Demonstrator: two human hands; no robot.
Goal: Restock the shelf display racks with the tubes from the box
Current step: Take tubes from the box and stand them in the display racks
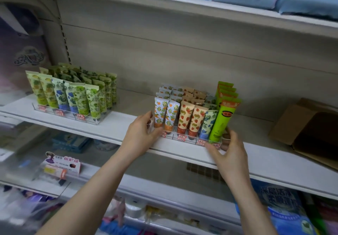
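Clear acrylic rack (184,139) sits between your two hands at the front edge of a white shelf (118,126). It is packed with upright soft tubes (182,117) printed with oranges, strawberries and blue flowers. Taller bright green tubes (220,123) stand at the end nearest your right hand.

Your left hand (140,134) curls round the rack's left end, fingers up beside the orange-print tubes. Your right hand (228,148) clasps the right front corner, thumb across the front. Both hands are closed on the rack, not on any tube.

The rack looks rigid, smooth and probably slippery. The tubes look light and squashy, and they stand loosely, so they could topple if the rack tilts. Hold it low at both ends and keep it level.

Well beyond your right hand lies the brown cardboard box (292,125). Its inside is too dark to tell whether any tubes remain.
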